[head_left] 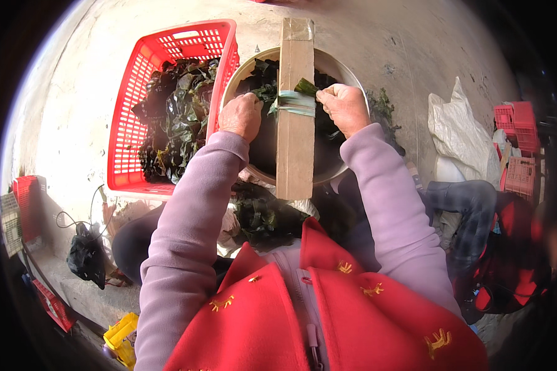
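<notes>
My right hand (345, 110) is up in the top middle, just right of the board (295, 154). Its thumb and fingers are pinched together on a small green leaf (305, 88), which sits by the pale green band (297, 104) wound around the board. My left hand (241, 117) is on the other side, over the left edge of the round tub (340, 67). Its fingers are bent in, but I cannot tell how far they close or if they have hold of a leaf.

I think I do best with a firm, soft pinch, because wet leaves may slip or rip. Both hands should be level and move slowly. The board only lies across the tub, so a hard tug could tip it. My fingertips should stay off the band in case something there is sharp.

The board hides the middle of the tub, and the dark leaves (265, 71) inside run together in shadow, so I can't count them. My left fingertips are hard to see. The leaves (260, 213) below the tub are partly hidden by my red clothes (377, 315). Someone in checked trousers (467, 207) at the right is dark and blurry. Black corners cut off the rest.
</notes>
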A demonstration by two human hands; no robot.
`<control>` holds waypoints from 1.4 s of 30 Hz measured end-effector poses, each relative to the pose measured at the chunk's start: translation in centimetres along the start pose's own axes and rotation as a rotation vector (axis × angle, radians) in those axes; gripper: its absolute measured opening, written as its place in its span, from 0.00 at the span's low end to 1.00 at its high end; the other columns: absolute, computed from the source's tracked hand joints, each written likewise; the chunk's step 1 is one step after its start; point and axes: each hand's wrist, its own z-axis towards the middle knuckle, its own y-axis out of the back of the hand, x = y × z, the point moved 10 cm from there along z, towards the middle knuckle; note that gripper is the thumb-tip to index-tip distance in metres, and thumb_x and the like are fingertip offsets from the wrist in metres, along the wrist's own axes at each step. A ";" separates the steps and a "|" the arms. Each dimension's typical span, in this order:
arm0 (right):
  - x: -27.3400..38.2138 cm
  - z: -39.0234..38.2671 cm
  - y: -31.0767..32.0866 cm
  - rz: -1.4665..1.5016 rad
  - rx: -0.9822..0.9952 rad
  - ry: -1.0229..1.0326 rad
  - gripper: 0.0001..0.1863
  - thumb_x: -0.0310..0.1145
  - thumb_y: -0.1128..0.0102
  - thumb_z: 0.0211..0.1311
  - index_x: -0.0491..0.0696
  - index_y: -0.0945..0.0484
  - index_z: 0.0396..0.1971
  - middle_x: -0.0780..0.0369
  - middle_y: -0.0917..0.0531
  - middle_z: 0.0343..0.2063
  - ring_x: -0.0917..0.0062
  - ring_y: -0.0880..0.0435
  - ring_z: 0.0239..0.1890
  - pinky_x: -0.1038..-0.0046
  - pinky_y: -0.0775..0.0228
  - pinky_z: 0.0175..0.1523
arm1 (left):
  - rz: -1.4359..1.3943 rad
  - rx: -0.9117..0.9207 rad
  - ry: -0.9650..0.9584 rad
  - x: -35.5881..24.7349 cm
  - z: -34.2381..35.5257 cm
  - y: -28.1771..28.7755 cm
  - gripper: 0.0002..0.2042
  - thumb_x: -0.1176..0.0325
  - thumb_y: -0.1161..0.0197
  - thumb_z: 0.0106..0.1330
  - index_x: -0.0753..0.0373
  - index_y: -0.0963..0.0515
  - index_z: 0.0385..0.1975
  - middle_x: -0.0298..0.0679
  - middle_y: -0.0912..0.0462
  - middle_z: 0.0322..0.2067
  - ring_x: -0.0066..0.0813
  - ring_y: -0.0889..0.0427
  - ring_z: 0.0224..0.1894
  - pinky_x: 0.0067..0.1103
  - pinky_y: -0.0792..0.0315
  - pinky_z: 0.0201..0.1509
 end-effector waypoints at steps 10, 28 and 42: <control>5.0 -10.5 1.5 1.131 0.127 0.054 0.08 0.31 0.51 0.63 0.41 0.30 0.33 0.61 0.27 0.25 0.76 0.31 0.26 0.75 0.36 0.34 | -0.862 -0.064 -0.356 -10.6 -11.9 4.5 0.32 0.62 0.33 0.52 0.65 0.36 0.57 0.42 0.28 0.49 0.28 0.32 0.54 0.24 0.37 0.54; 5.8 -17.9 2.7 0.966 0.105 0.026 0.11 0.34 0.50 0.63 0.41 0.26 0.38 0.62 0.22 0.27 0.80 0.24 0.26 0.80 0.30 0.29 | -0.599 0.442 -0.012 -6.3 -19.5 -0.4 0.22 0.50 0.47 0.62 0.66 0.18 0.24 0.38 0.22 0.15 0.26 0.24 0.18 0.23 0.30 0.26; 1.1 -21.0 -1.7 1.098 0.175 -0.140 0.12 0.36 0.55 0.66 0.44 0.26 0.35 0.62 0.22 0.32 0.80 0.25 0.29 0.77 0.31 0.35 | -1.894 0.318 0.085 -9.0 -19.6 2.9 0.10 0.67 0.48 0.65 0.67 0.26 0.39 0.33 0.24 0.26 0.17 0.31 0.22 0.15 0.36 0.26</control>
